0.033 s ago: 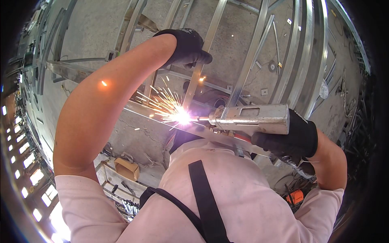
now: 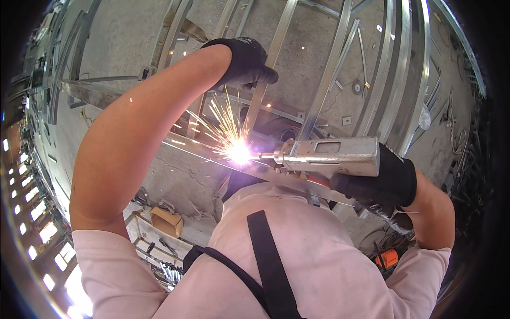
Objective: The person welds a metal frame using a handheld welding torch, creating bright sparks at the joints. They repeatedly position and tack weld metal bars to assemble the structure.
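Spark spray (image 2: 226,130) fans steeper, torch (image 2: 337,156) unmoved

Versus the earlier frame, we see the spray leaning less to our left and more away from us. Orange fleck over our left arm (image 2: 119,133) is gone; a small pale fleck (image 2: 130,99) shows near that spot. Both hands are where they were.

Right hand (image 2: 378,183): black glove, closed around the rear and underside of the silver torch. Nozzle (image 2: 268,156) points left of that grip, tip just beside the white glare (image 2: 239,154). Glare sits where a slanted metal bar (image 2: 258,95) comes down to a cross rail (image 2: 295,186); we can't see the joint, it's washed out. Red hose (image 2: 317,181) shows just left of the grip, under the torch.

Left hand (image 2: 245,64): black glove, fingers curled, beside the slanted bar, beyond the torch grip and left of it. We can't tell if it's holding the bar.

Cardboard box (image 2: 166,221): well left of the right-hand grip, nearer us. Clear plastic bag (image 2: 424,117): beyond that grip, to its right.
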`<move>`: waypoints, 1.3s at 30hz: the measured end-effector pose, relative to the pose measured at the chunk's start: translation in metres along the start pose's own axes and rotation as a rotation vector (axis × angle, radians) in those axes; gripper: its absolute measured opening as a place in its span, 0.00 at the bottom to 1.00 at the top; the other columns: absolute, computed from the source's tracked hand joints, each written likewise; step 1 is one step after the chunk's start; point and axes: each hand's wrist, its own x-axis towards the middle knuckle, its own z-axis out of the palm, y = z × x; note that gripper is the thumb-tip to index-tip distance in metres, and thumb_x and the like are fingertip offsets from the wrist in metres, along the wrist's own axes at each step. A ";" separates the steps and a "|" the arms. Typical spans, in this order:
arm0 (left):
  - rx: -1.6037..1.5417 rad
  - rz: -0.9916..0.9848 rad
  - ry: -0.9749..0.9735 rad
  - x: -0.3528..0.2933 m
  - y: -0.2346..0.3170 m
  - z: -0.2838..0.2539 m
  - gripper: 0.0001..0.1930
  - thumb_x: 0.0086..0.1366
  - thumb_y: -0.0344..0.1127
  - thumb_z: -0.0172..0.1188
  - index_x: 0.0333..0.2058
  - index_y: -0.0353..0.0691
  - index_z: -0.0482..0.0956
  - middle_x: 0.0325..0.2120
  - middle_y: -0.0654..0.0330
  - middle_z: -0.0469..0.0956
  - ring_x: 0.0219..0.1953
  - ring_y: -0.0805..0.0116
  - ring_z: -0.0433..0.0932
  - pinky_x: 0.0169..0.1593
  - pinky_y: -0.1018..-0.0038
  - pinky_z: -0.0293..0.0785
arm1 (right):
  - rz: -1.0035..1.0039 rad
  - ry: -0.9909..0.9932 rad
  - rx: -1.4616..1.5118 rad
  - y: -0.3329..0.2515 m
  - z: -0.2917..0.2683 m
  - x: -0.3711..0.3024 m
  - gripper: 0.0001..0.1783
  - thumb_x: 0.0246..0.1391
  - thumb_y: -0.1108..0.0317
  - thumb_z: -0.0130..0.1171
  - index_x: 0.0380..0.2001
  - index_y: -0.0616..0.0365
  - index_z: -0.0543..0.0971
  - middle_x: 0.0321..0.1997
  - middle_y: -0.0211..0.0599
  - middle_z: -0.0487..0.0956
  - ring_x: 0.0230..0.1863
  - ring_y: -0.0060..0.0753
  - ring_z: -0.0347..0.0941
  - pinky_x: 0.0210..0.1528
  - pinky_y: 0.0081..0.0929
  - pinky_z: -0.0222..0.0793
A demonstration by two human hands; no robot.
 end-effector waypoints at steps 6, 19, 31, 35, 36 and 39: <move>0.126 0.121 0.025 0.000 0.001 0.000 0.26 0.69 0.60 0.60 0.30 0.41 0.89 0.33 0.58 0.88 0.39 0.60 0.86 0.52 0.60 0.78 | -0.040 0.046 -0.067 0.002 0.003 -0.001 0.24 0.67 0.64 0.67 0.61 0.66 0.79 0.35 0.30 0.82 0.33 0.19 0.72 0.36 0.25 0.71; 0.005 -0.108 0.120 -0.005 0.012 0.008 0.29 0.68 0.55 0.70 0.55 0.34 0.82 0.48 0.50 0.87 0.49 0.58 0.87 0.57 0.63 0.80 | -0.154 0.423 -0.026 0.036 0.005 -0.065 0.30 0.63 0.66 0.72 0.65 0.65 0.76 0.48 0.40 0.87 0.43 0.24 0.81 0.50 0.24 0.78; 0.008 0.148 0.473 -0.030 0.083 0.083 0.31 0.76 0.60 0.56 0.59 0.35 0.80 0.51 0.48 0.85 0.55 0.50 0.84 0.60 0.56 0.77 | -0.242 1.257 0.432 0.152 0.033 -0.131 0.19 0.69 0.58 0.65 0.54 0.61 0.80 0.41 0.35 0.84 0.28 0.22 0.77 0.32 0.21 0.75; -0.102 -0.085 0.081 -0.017 0.100 0.081 0.35 0.75 0.66 0.54 0.55 0.34 0.81 0.45 0.48 0.86 0.51 0.53 0.85 0.57 0.57 0.77 | -0.166 1.212 0.528 0.168 0.033 -0.143 0.21 0.71 0.52 0.62 0.47 0.62 0.82 0.31 0.32 0.81 0.24 0.23 0.75 0.27 0.23 0.71; -0.116 -0.079 0.061 -0.015 0.101 0.080 0.34 0.75 0.66 0.54 0.54 0.34 0.81 0.44 0.48 0.86 0.50 0.53 0.85 0.57 0.58 0.77 | -0.182 1.209 0.525 0.171 0.033 -0.143 0.21 0.72 0.52 0.61 0.47 0.63 0.83 0.30 0.31 0.80 0.24 0.22 0.75 0.27 0.23 0.70; -0.146 -0.051 0.056 -0.013 0.096 0.080 0.34 0.75 0.66 0.54 0.53 0.35 0.81 0.41 0.48 0.86 0.50 0.54 0.85 0.57 0.60 0.76 | -0.215 1.222 0.517 0.176 0.033 -0.139 0.22 0.74 0.52 0.58 0.47 0.63 0.83 0.29 0.31 0.80 0.24 0.22 0.74 0.26 0.22 0.69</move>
